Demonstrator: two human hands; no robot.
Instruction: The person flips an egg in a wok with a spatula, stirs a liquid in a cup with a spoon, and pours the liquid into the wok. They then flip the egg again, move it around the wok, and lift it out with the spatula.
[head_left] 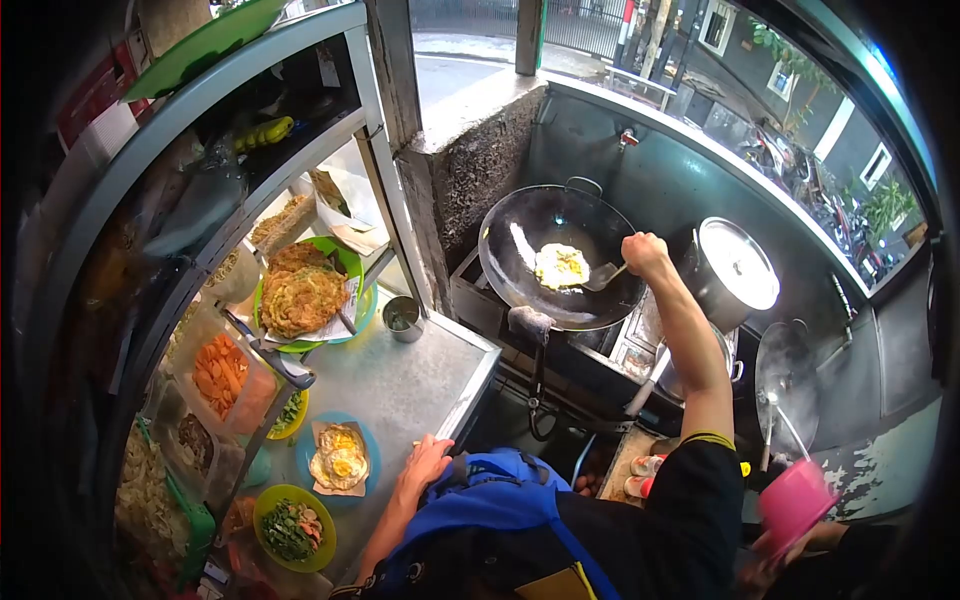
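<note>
black wok (pixel 510 226) cradles a frying egg (pixel 562 267) as the right hand (pixel 646 254) grips a spatula (pixel 602 277), best slid low and flat beneath its edge; the left hand (pixel 424 466) rests ungripping on the steel counter (pixel 415 385)

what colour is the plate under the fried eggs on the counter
Blue, seen best in the head view.

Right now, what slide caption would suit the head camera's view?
Right hand holding a spatula by the egg in a wok, left hand on the counter.
</note>
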